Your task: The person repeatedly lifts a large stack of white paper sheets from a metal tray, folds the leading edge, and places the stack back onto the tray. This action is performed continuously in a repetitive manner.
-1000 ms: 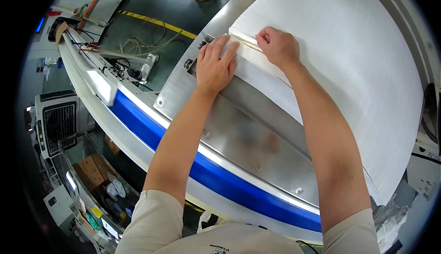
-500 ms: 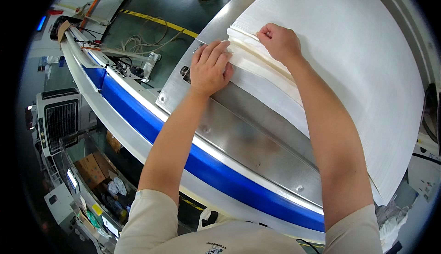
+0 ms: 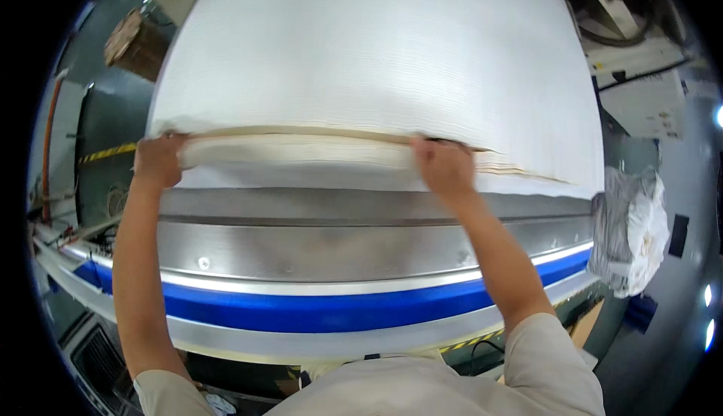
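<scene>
beyond the left edge of the worktop [image 3: 361,254], a brown cylinder [image 3: 137,45] stands on the floor, with yellow-and-black striped tape [image 3: 109,152] nearer me. past the far right corner there's a loop of black cable [image 3: 608,38] by some machine parts, and a blue band [image 3: 316,310] runs along the near edge. my forearms cross that band and the bare metal strip behind it, covering parts of both.

the stack of white sheets [image 3: 369,62] covers the worktop from that metal strip back. along its near side lies a cream fold [image 3: 301,149], stretched between my hands. my left grip [image 3: 160,158] is closed round the fold's left end, near the left edge of the worktop. my right grip [image 3: 446,166] is curled tight on it, right of the middle; blur hides the exact fingertips. right of that hand, thin cream layers fan out toward the near right corner of the stack.

just off the worktop's right edge is a crumpled grey-and-white plastic bag [image 3: 633,228]; i can't tell what's in it.
</scene>
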A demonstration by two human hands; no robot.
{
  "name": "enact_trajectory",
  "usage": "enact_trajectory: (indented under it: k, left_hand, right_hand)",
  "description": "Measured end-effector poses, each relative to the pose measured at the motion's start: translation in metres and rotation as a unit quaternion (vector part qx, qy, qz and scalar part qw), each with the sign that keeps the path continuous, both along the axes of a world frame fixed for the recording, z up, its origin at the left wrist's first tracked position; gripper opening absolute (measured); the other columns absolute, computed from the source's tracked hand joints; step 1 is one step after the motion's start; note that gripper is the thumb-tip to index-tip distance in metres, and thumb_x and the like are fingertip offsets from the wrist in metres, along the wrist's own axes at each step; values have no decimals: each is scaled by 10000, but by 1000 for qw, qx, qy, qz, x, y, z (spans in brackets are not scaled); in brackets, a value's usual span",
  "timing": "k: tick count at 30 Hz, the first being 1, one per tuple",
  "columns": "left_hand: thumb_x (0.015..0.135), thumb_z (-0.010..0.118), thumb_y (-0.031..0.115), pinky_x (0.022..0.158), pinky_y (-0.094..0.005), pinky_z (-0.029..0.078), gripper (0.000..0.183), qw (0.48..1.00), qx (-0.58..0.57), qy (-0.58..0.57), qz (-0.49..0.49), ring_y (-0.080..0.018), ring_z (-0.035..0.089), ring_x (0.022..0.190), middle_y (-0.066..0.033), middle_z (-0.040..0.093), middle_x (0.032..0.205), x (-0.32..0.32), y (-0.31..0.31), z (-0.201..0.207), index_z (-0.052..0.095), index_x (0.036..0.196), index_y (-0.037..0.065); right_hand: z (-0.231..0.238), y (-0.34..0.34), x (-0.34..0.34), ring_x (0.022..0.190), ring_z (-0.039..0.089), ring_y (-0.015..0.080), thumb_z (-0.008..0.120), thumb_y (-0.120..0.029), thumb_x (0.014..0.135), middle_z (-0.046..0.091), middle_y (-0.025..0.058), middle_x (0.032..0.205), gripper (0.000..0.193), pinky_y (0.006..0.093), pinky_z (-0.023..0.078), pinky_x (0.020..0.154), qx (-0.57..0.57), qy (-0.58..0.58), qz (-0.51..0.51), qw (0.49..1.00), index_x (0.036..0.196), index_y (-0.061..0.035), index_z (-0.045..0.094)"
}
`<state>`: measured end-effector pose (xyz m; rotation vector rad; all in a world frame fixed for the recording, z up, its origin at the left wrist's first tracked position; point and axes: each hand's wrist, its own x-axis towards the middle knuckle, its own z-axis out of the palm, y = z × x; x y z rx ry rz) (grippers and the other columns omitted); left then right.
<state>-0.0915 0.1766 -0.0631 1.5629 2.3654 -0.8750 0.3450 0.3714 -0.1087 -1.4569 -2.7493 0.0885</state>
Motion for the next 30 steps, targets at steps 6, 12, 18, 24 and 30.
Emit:
enact_trajectory:
  k: [6, 12, 18, 24, 30]
  left_hand:
    - [754, 645, 78, 793, -401, 481, 201, 993, 52, 58, -91, -259, 614, 976, -75, 648, 944, -27, 1, -51, 636, 953, 102]
    - [861, 562, 26, 798, -417, 515, 204, 998, 9, 55, 1, -328, 616, 960, -154, 650, 1006, -64, 4, -67, 630, 1053, 29]
    - [891, 452, 51, 830, -417, 494, 257, 996, 25, 80, 13, -343, 589, 987, -160, 642, 1017, -105, -23, -60, 625, 1080, 30]
    - [900, 422, 81, 927, -430, 428, 254, 981, 66, -24, 182, -336, 557, 998, -152, 605, 1059, -56, -2, -75, 602, 1072, 34]
    - [885, 424, 26, 1069, -380, 312, 345, 992, 46, 114, 8, -230, 532, 1119, -53, 615, 1112, -118, -63, -63, 588, 1168, 134]
  right_hand:
    - [15, 96, 254, 810, 651, 320, 288, -481, 982, 680, 160, 772, 636, 504, 370, 980, 18, -79, -148, 986, 750, -60, 704]
    - [20, 175, 391, 952, 635, 336, 187, -509, 980, 679, 209, 865, 741, 481, 252, 1088, -10, -206, -236, 950, 816, -18, 717]
    - [38, 220, 497, 1055, 610, 306, 252, -318, 999, 663, 177, 1047, 507, 438, 339, 1068, -46, -379, -185, 906, 1127, 29, 598]
    - [51, 236, 554, 1031, 613, 333, 421, -185, 920, 628, 141, 1137, 271, 413, 496, 883, -95, -367, -221, 899, 1092, -77, 600]
    - [37, 235, 572, 997, 633, 279, 495, -178, 901, 646, 77, 1147, 319, 403, 501, 857, -74, -312, -290, 902, 1192, -216, 620]
